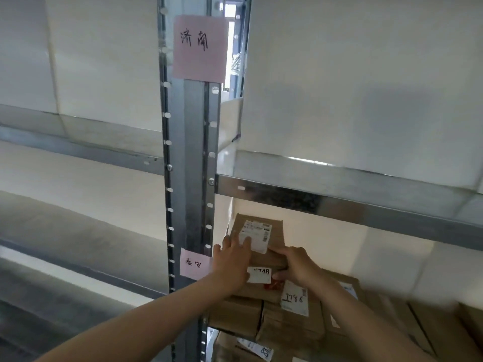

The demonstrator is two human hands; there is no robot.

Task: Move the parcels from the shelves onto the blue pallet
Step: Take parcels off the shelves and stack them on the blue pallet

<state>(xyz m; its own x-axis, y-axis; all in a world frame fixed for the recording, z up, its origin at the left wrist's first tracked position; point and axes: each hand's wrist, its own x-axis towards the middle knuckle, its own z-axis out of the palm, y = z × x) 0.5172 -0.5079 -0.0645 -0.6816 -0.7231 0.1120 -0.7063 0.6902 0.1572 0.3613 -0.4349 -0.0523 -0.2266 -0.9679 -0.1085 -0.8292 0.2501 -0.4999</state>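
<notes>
Top parcel [277, 232] is sitting on a stack of cardboard boxes [240, 313] on the shelf [339, 202], just right of the steel upright [193, 152]. Left grip [231, 259] is lying over its top-left corner, fingers fairly straight, touching the white label [258, 232]. Right grip [298, 265] is pinching the front edge, fingers curled on top, thumb underneath. Blue pallet isn't showing in view.
</notes>
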